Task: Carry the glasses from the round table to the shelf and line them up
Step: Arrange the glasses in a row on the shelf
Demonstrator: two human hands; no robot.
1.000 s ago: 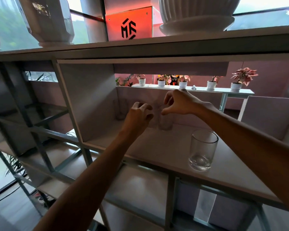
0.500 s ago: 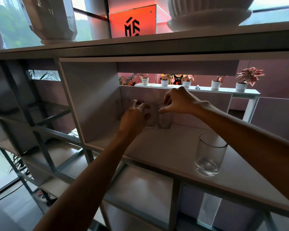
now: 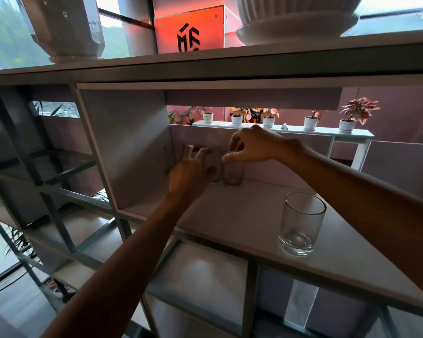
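Two bare hands reach deep into a white shelf (image 3: pixel 230 215) compartment, working at a row of clear glasses (image 3: pixel 215 167) set against its back wall. The left hand (image 3: pixel 191 169) is curled around one glass in the row, fingers wrapped over its side. The right hand (image 3: pixel 252 147) hovers over the rim of the neighbouring glass (image 3: pixel 233 174), thumb and fingers pinched close; whether they actually grip the rim cannot be told. The row is dim and partly hidden behind the hands. One more tumbler (image 3: pixel 300 223) stands upright and alone near the shelf's front edge, well apart from the row, under the right forearm. Small potted plants (image 3: pixel 347 118) line a ledge beyond.
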